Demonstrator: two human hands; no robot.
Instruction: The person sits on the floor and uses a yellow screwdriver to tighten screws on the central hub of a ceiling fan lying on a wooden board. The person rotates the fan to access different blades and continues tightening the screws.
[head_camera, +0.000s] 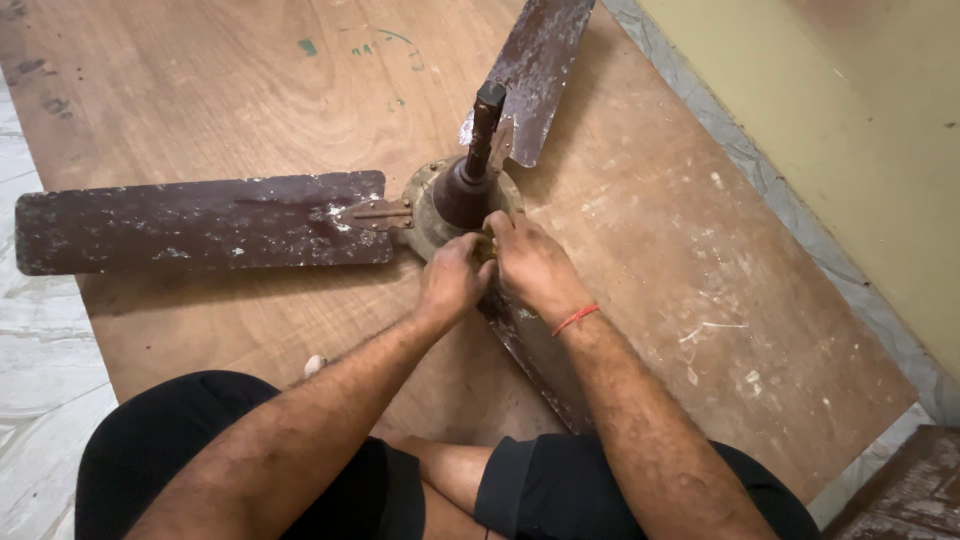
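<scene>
An old brown ceiling fan lies on a plywood board (650, 230). Its round motor hub (462, 196) faces up with a short dark rod (485, 125) sticking out. One blade (200, 222) stretches left, another (538, 70) points up and away, and a third (530, 350) runs toward me under my right forearm. My left hand (452, 282) and my right hand (530, 262) meet at the near edge of the hub, fingers curled onto the spot where the third blade joins. What the fingers pinch is hidden. A red thread circles my right wrist.
The board rests on a pale marble floor (40, 400). A yellowish wall (850, 130) with a grey skirting strip runs along the right. A dark wooden piece (915, 490) sits at the bottom right corner. My crossed legs in black shorts fill the bottom.
</scene>
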